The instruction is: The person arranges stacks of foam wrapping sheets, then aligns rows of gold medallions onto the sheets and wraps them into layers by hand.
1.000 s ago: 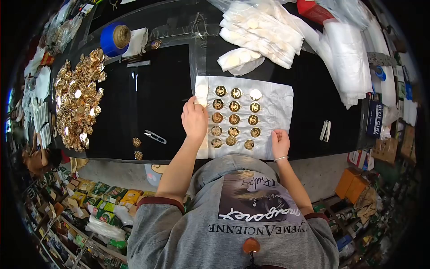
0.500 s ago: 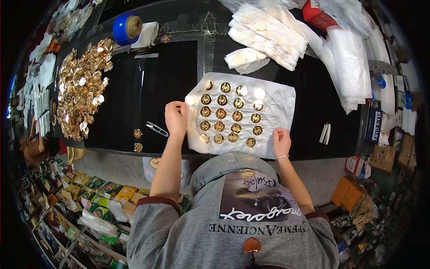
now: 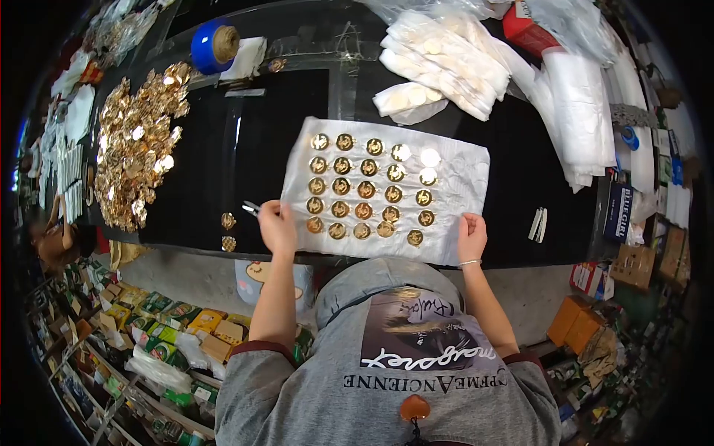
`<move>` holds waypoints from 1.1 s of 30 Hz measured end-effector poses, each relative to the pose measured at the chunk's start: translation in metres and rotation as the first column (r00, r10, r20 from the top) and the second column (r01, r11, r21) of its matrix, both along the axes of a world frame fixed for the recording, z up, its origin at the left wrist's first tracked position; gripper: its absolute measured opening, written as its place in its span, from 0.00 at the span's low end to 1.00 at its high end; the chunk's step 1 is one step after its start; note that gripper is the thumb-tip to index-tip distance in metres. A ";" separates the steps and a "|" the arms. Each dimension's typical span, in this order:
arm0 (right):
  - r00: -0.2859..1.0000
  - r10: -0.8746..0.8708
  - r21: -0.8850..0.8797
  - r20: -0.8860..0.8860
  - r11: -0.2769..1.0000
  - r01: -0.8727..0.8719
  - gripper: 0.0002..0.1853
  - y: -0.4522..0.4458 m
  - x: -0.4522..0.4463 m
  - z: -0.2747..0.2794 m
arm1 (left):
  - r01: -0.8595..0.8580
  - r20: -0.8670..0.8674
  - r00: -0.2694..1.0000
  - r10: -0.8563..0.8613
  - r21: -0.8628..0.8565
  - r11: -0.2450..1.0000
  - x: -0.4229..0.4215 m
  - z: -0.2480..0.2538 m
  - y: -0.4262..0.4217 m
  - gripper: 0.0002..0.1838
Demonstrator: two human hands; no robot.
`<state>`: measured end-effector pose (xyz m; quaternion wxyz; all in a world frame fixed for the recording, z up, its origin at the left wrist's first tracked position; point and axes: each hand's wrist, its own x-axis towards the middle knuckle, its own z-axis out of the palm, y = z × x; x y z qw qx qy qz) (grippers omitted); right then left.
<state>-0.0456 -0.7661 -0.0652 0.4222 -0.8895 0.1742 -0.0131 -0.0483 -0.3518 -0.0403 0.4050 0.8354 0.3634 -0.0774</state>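
A white, crinkled plastic sheet (image 3: 454, 178) lies on the black table in front of me. Rows of round gold metal buttons or charms (image 3: 366, 189) with an openwork emblem are spread across it. At the sheet's lower left edge, my left hand (image 3: 278, 229) is closed, its fingers pinching the edge. Small thread snips (image 3: 251, 209) lie at that hand, which covers their rear part. On the lower right edge, my right hand (image 3: 471, 234) pinches the sheet between thumb and fingers. Two loose gold pieces (image 3: 228, 221) lie left of my left hand.
A large heap of gold pieces (image 3: 137, 149) covers the table's left. Behind are a blue tape roll (image 3: 214, 46) and filled white plastic wraps (image 3: 442, 63). White plastic rolls (image 3: 584, 111) stand at right, near a pale slim tool (image 3: 538, 224). Another person (image 3: 56, 238) is at far left.
My left hand has moved down and left along with the sheet's left edge. That side now lies unfolded, showing another column of gold pieces. My right hand has barely moved.
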 end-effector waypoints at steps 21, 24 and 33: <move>0.960 0.260 -0.405 0.105 0.893 -0.197 0.14 0.055 0.261 0.010 | 0.557 0.344 0.623 -0.702 0.435 0.707 0.253 -0.011 -0.158 0.29; 0.941 0.287 -0.419 0.179 0.888 -0.191 0.14 0.056 0.241 0.005 | 0.612 0.087 0.638 -0.765 0.546 0.572 0.272 -0.016 -0.172 0.28; 0.919 -0.081 0.609 -0.387 0.726 0.320 0.13 0.071 0.237 0.019 | 0.628 0.093 0.768 -0.634 -0.311 0.714 0.280 0.021 -0.184 0.20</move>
